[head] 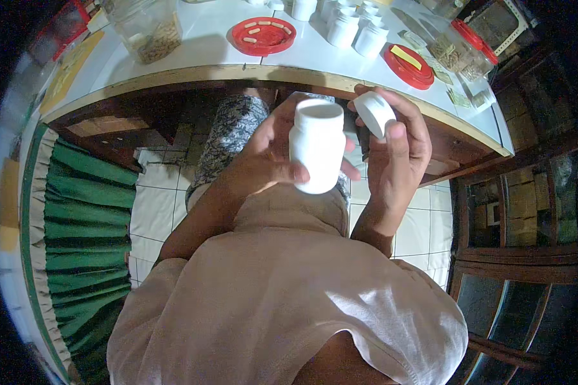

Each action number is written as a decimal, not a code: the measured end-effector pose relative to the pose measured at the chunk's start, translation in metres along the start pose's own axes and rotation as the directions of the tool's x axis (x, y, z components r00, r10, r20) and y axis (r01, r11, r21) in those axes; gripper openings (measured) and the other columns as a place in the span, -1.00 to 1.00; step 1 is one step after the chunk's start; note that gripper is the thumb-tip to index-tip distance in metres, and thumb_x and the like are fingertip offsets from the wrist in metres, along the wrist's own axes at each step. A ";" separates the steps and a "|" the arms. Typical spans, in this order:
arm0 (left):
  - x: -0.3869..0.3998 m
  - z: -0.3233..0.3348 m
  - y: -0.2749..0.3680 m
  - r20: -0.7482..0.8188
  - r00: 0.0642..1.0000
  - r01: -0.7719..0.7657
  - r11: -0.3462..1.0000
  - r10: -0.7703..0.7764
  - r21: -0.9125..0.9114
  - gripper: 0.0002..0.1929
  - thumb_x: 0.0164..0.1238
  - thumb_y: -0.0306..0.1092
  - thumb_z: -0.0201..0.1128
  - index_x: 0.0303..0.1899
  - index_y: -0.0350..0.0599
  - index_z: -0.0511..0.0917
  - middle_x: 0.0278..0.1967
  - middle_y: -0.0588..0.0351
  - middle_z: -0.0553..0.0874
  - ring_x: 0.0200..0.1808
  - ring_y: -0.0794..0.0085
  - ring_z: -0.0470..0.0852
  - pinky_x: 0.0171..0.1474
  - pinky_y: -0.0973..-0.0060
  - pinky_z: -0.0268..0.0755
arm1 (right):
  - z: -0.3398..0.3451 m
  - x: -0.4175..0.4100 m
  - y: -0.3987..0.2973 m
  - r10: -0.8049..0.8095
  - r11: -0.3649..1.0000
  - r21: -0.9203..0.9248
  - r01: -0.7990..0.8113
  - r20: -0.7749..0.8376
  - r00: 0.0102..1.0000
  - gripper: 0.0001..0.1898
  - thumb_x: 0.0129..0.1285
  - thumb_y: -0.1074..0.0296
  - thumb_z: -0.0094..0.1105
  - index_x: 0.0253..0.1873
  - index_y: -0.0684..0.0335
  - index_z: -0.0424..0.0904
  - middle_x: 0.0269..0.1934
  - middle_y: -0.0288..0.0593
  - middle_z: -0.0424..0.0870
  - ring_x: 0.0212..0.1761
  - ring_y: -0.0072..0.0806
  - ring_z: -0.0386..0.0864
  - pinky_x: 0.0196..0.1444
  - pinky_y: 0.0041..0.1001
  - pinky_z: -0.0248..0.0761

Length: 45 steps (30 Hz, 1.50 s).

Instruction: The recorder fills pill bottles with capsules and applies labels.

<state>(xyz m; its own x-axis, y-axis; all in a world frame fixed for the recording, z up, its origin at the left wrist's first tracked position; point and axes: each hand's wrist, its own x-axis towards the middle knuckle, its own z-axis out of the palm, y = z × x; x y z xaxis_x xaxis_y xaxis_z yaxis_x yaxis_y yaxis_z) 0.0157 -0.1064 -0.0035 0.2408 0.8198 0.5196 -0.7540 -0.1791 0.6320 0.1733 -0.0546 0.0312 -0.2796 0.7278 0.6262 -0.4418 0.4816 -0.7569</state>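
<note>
My left hand (275, 149) grips a white plastic bottle (316, 151) around its body, above my lap. The bottle stands nearly upright with its mouth uncovered; what is inside cannot be made out. Just to the right, my right hand (400, 130) pinches a white screw cap (374, 113) between thumb and fingers. Cap and bottle are apart. Beyond them on the table, a red lid (265, 47) turned as a dish holds several beige capsules (265, 23).
The white tabletop (197, 48) bears a clear jar of capsules (147, 33) at left and several white bottles (343, 30) at the back. At right lie another red lid (407, 74) with a yellow strip and red-capped jars (462, 48). A green curtain (86, 192) hangs at left.
</note>
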 end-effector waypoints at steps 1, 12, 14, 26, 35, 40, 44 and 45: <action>0.002 0.004 0.003 -0.037 0.999 0.029 0.999 -0.030 -0.028 -0.23 -0.07 -0.36 0.48 0.21 -0.15 0.22 0.04 -0.18 0.53 -0.05 0.05 0.65 0.03 0.06 0.52 | -0.001 0.000 0.000 0.002 1.000 0.006 -0.002 -0.003 1.000 -0.56 0.33 0.19 0.10 0.09 0.49 0.44 -0.07 0.10 0.59 -0.06 -0.22 0.60 -0.03 -0.43 0.45; 0.002 0.012 0.009 -0.208 0.978 0.018 0.993 0.008 0.120 -0.26 0.10 0.26 0.25 0.08 -0.22 0.37 -0.13 0.08 0.43 -0.54 0.51 0.44 -0.52 0.64 0.29 | 0.001 0.002 0.003 -0.046 0.999 -0.002 0.046 -0.006 0.999 -0.57 0.34 0.22 0.07 0.09 0.54 0.42 -0.03 0.20 0.56 -0.05 -0.17 0.60 0.00 -0.39 0.45; 0.000 0.015 0.009 -0.215 0.976 0.014 0.988 0.021 0.157 -0.26 0.12 0.30 0.21 0.07 -0.23 0.36 -0.19 0.09 0.43 -0.58 0.53 0.43 -0.57 0.68 0.26 | 0.000 0.001 0.004 -0.047 0.999 -0.001 0.047 -0.006 0.999 -0.57 0.34 0.22 0.07 0.08 0.54 0.42 -0.03 0.20 0.56 -0.05 -0.17 0.59 0.00 -0.39 0.45; -0.007 0.006 0.003 -0.107 0.978 0.185 0.982 -0.181 0.029 -0.27 0.29 0.31 -0.07 0.16 -0.25 0.29 -0.18 -0.10 0.62 -0.50 0.35 0.64 -0.78 0.69 0.24 | 0.007 0.018 0.006 0.008 0.988 0.152 -0.030 0.138 0.990 -0.69 0.25 0.39 0.19 0.02 0.49 0.50 -0.08 0.04 0.63 -0.04 -0.40 0.58 0.07 -0.46 0.41; -0.009 0.008 -0.002 0.012 0.979 0.203 0.970 -0.203 -0.132 -0.23 0.34 0.34 -0.23 0.14 -0.32 0.32 -0.18 -0.05 0.62 -0.62 0.50 0.52 -0.81 0.72 0.14 | 0.015 0.027 0.017 -0.061 0.937 0.338 -0.089 0.406 0.912 -0.64 0.29 0.23 0.14 -0.03 0.47 0.53 -0.02 0.21 0.59 -0.02 -0.29 0.61 -0.03 -0.43 0.48; -0.007 0.006 -0.007 0.094 0.979 0.200 0.932 -0.179 -0.303 -0.22 0.38 0.35 -0.35 0.16 -0.30 0.31 -0.18 -0.07 0.61 -0.62 0.50 0.53 -0.81 0.73 0.15 | 0.024 0.023 0.025 -0.154 0.906 0.422 -0.014 0.361 0.920 -0.63 0.29 0.20 0.13 -0.03 0.47 0.54 -0.01 0.24 0.58 -0.08 -0.27 0.63 -0.09 -0.42 0.51; -0.010 0.009 -0.008 0.065 0.984 0.178 0.953 -0.167 -0.244 -0.25 0.41 0.31 -0.39 0.17 -0.29 0.29 -0.17 -0.09 0.61 -0.61 0.49 0.54 -0.80 0.72 0.17 | 0.024 0.020 0.026 -0.196 0.883 0.469 0.016 0.339 0.920 -0.62 0.29 0.22 0.12 -0.02 0.49 0.55 -0.03 0.26 0.58 -0.08 -0.21 0.62 -0.05 -0.38 0.49; -0.009 0.012 -0.007 0.083 0.983 0.181 0.950 -0.165 -0.255 -0.25 0.42 0.30 -0.40 0.17 -0.28 0.29 -0.17 -0.09 0.61 -0.60 0.47 0.54 -0.80 0.72 0.18 | 0.023 0.020 0.025 -0.193 0.887 0.462 0.016 0.339 0.921 -0.62 0.28 0.23 0.12 -0.02 0.49 0.56 -0.04 0.27 0.58 -0.08 -0.19 0.61 -0.03 -0.35 0.48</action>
<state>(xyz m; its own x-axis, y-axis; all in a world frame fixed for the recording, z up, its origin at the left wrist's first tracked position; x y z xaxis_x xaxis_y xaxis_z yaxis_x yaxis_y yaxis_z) 0.0258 -0.1190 -0.0054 0.4117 0.7898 0.4547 -0.8287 0.1168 0.5475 0.1376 -0.0396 0.0291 -0.4612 0.4115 0.7861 -0.7901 0.2127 -0.5749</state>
